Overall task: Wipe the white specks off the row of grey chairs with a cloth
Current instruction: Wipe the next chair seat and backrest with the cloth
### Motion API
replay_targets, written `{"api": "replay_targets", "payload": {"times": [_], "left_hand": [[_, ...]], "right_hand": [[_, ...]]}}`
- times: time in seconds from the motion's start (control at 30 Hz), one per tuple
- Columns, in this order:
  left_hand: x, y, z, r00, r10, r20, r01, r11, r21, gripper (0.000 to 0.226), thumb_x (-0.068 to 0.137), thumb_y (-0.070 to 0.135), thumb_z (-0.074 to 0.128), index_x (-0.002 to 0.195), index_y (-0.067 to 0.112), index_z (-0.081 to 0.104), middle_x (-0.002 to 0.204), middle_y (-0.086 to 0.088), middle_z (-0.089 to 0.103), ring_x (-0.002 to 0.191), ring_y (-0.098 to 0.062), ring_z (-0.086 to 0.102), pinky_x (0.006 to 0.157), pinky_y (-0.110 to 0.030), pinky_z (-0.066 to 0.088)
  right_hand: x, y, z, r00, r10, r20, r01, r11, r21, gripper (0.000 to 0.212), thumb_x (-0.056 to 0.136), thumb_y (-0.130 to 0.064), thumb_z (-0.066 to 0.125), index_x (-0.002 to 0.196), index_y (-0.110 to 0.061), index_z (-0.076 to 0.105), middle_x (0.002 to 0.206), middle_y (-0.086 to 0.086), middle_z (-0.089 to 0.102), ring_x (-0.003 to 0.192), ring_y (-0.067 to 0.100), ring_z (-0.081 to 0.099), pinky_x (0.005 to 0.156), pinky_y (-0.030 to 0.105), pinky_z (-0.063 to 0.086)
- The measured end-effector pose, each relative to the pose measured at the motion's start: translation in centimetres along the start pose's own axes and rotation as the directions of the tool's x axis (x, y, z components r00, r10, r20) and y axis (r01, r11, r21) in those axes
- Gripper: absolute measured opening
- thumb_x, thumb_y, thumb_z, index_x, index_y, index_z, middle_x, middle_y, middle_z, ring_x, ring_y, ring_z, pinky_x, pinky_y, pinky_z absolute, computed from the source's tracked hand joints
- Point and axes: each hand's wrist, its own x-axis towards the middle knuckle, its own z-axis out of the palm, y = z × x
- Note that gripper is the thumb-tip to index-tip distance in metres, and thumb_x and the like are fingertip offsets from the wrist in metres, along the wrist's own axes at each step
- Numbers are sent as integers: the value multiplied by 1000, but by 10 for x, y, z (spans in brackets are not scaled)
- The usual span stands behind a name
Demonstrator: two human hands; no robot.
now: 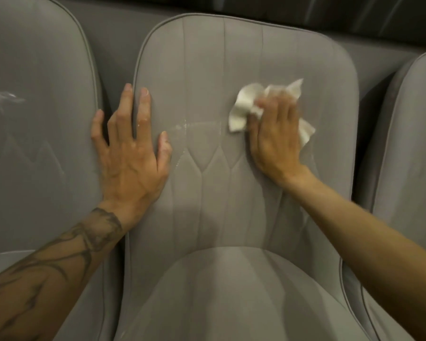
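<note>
Left hand (130, 156): laid flat, palm down, on the left edge of the middle chair (231, 57) backrest. Fingers were spread and straight and gripped nothing; the outer fingers reached over the gap towards the left chair (35, 94). The forearm was tattooed and entered from the lower left.

Right hand (273, 136): palm down on the upper right part of the same backrest, arm reaching in from the lower right. Fingers lay extended over the cloth (241, 107) and pressed it to the fabric. The fingertips were blurred.

Cloth: white and crumpled, trapped under the right hand, with folds sticking out past the fingers on the left, the top and the right.

White specks (182, 125): a small cluster on the middle backrest, between the two hands, just left of the cloth.

Left chair: grey, with a pale smear (5, 96) on its backrest.

Right chair (408, 143): grey, only partly in view.

Seat cushion (231, 291): grey, below the middle backrest.
</note>
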Motion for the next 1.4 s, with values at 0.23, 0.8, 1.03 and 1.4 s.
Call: {"api": "replay_targets", "payload": {"times": [0.23, 0.8, 1.03, 1.4], "left_hand": [[0, -1, 1, 1000, 5, -10, -5, 1000, -11, 66, 107, 40, 40, 165, 14, 20, 169, -16, 26, 143, -30, 37, 125, -54, 19], [0, -1, 0, 1000, 2, -6, -2, 1000, -22, 68, 107, 39, 42, 165, 14, 18, 170, -15, 24, 146, -30, 35, 125, -55, 19], [0, 0, -2, 1000, -2, -3, 2, 1000, -16, 67, 107, 40, 40, 165, 15, 19, 170, -15, 24, 144, -32, 37, 125, -55, 19], [0, -1, -2, 1000, -9, -10, 9, 1000, -16, 67, 107, 41, 40, 165, 15, 20, 169, -15, 25, 143, -31, 38, 125, -54, 19]], "right_hand": [[37, 31, -9, 988, -149, 32, 151, 986, -71, 19, 104, -25, 44, 115, -9, 47, 113, 18, 53, 98, 31, 45, 86, 41, 40], [18, 18, -5, 997, 63, -43, -65, 997, -52, 25, 104, -29, 41, 117, -9, 48, 117, 17, 53, 103, 32, 47, 91, 42, 40], [-70, 6, -18, 907, -295, 299, 289, 955, 64, 20, 102, -27, 49, 116, -12, 47, 112, 17, 58, 95, 36, 54, 83, 44, 42], [-130, -18, -8, 961, -161, 226, 148, 986, 71, 21, 101, -25, 50, 118, -12, 50, 120, 15, 57, 106, 37, 57, 91, 43, 42]]}}
